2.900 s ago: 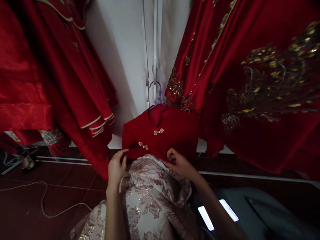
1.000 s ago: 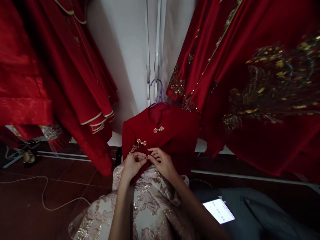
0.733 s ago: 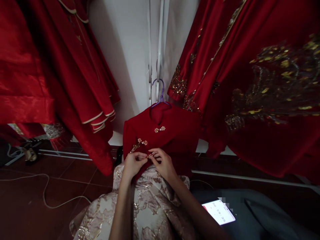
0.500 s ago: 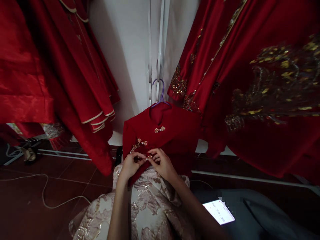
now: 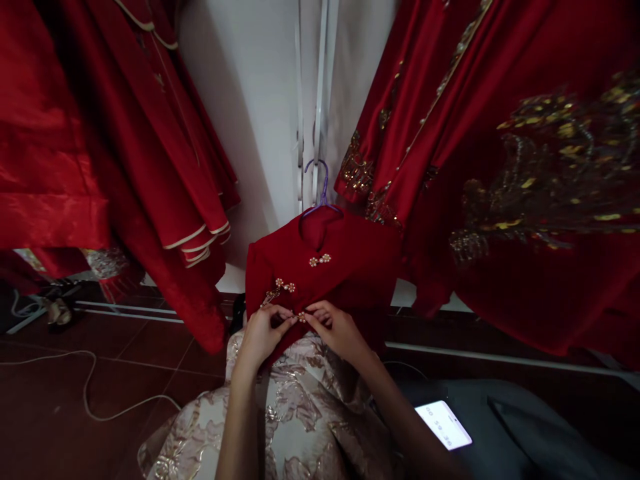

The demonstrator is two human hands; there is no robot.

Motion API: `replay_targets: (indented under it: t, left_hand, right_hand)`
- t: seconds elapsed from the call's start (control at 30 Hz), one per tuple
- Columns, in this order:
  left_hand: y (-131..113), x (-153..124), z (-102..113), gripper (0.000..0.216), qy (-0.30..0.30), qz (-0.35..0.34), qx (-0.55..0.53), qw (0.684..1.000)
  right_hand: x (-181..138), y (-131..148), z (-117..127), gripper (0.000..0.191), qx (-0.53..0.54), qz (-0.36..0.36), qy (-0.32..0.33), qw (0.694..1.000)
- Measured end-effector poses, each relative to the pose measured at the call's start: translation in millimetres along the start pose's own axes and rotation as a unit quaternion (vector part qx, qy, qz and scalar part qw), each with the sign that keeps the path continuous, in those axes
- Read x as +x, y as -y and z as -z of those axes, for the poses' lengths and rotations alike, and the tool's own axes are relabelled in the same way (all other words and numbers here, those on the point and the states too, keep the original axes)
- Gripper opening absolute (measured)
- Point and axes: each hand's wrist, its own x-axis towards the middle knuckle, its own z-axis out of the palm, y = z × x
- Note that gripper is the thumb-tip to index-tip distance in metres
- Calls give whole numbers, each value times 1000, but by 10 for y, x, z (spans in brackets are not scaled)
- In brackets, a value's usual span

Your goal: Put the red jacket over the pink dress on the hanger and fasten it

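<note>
A red dress top (image 5: pixel 360 267) hangs on a purple hanger (image 5: pixel 324 193) in front of me. Its front carries flower-shaped, beaded clasps, one near the neckline (image 5: pixel 320 260) and another on the left of the chest (image 5: pixel 285 286). Lower down, a similar beaded clasp (image 5: pixel 301 317) shows between my hands. My left hand (image 5: pixel 263 333) pinches the left end of this clasp. From the other side, the thumb and fingertips of my right hand (image 5: pixel 340 333) close on its right end. The fingertips hide parts of it.
Red garments (image 5: pixel 195 167) hang on the left, and sequined red garments (image 5: pixel 560 173) on the right. Pale floral brocade fabric (image 5: pixel 295 413) lies beneath my forearms. A lit phone (image 5: pixel 444 425) rests on dark fabric at the right. A white cable (image 5: pixel 93 387) runs over the tiled floor.
My right hand has shifted slightly to the right, and its fingers are drawn closer together. More of the clasp now shows between the hands. My left hand has hardly moved.
</note>
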Motion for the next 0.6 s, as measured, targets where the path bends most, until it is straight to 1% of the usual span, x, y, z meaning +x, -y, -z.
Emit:
replay_targets:
  t: [0.13,0.23,0.3,0.37,0.47,0.53,0.6]
  left_hand:
    - [9,10,-14,16,-9,22,-12,1000]
    - [22,28,-5,13,-19,23,-14,999]
    - [41,60,-36,12,-36,30,-8,999]
    - [72,102,-121,10,-64,43,2,997]
    - [124,152,-319,9,-116,46,20,992]
    - [143,152,-438,10,-149,29,32,988]
    - [141,122,-508,11,-170,5,39,985]
  right_hand:
    - [-2,-84,-172,15,2,-15,-17,1000]
    - [-12,-93,-285,14,41,-17,-49,998]
    - [-18,-122,-372,14,62,-15,-79,995]
    - [-17,-186,-458,14,65,-12,-121,990]
    - [-2,-308,-542,17,53,1,-177,983]
    - [7,-367,-554,18,52,7,-185,981]
    - [5,-393,-544,18,56,9,-176,983]
